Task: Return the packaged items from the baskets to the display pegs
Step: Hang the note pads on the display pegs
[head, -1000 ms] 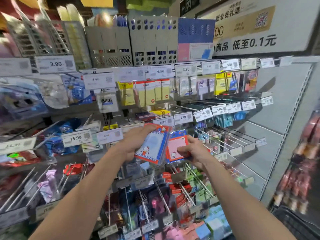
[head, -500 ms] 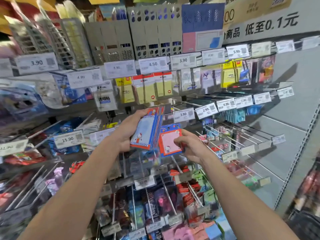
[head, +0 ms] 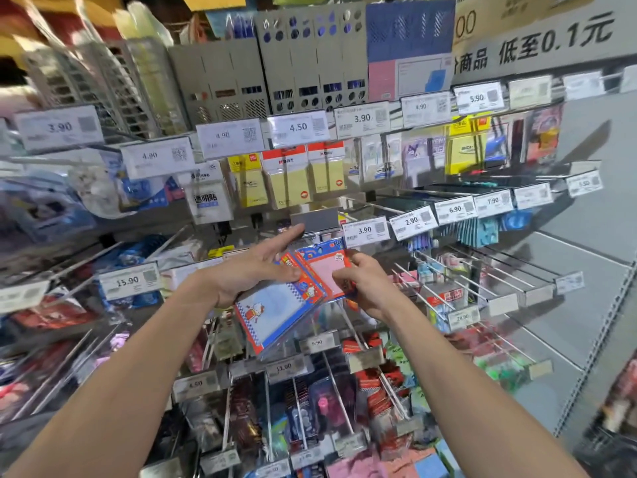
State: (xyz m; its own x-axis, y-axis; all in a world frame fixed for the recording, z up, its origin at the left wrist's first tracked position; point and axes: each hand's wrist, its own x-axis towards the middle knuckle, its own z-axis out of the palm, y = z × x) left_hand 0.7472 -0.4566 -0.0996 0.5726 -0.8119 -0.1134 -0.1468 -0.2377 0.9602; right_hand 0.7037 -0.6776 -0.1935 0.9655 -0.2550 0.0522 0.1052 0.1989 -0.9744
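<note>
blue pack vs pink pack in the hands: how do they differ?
Panel: the blue pack has a pale blue centre, the pink pack a pink one.
Grip: the left hand holds the blue pack, the right hand pinches the pink pack.
Height: the blue pack sits lower than the pink pack.
Both have red borders and clear wrapping.

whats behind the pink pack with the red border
Behind the pink red-bordered pack: edges of similar red-and-blue packs in the left hand; their faces and count are covered.
</note>
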